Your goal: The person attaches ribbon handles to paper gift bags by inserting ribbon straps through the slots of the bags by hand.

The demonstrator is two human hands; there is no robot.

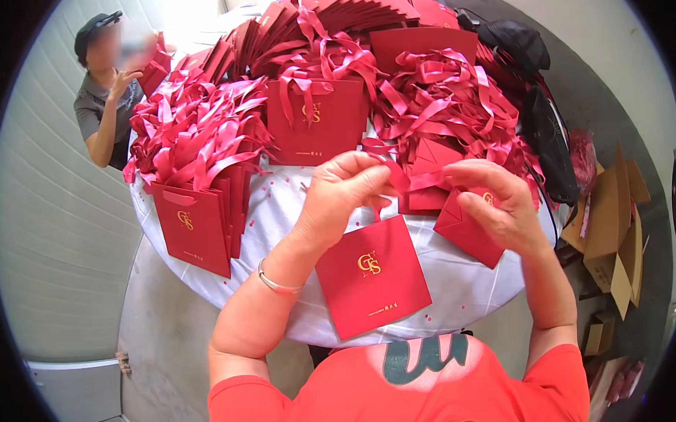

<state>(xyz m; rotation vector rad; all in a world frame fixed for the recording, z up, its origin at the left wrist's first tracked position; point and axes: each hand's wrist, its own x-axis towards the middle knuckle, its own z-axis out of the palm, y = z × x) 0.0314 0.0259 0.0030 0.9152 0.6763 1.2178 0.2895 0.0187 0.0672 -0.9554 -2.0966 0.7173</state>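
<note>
A red paper gift bag [374, 278] with a gold emblem lies at the table's near edge, right in front of me. Above its top edge, my left hand [345, 192] pinches a shiny red ribbon [426, 180] between thumb and fingertips. The ribbon stretches across to the curled fingers of my right hand [500, 201], which appear to hold its other end; the thumb stands a little apart from them. Beneath the right hand, a second red bag [469, 229] lies tilted, partly covered by that hand. My left wrist wears a silver bangle [275, 280].
Red bags with tangled ribbons stand in bunches at the left [193, 227], middle [316, 126] and right [429, 159] of the white-covered round table [268, 236]. A co-worker [110, 92] handles a red bag at far left. Dark bags [548, 144] and cardboard boxes [610, 235] stand at right.
</note>
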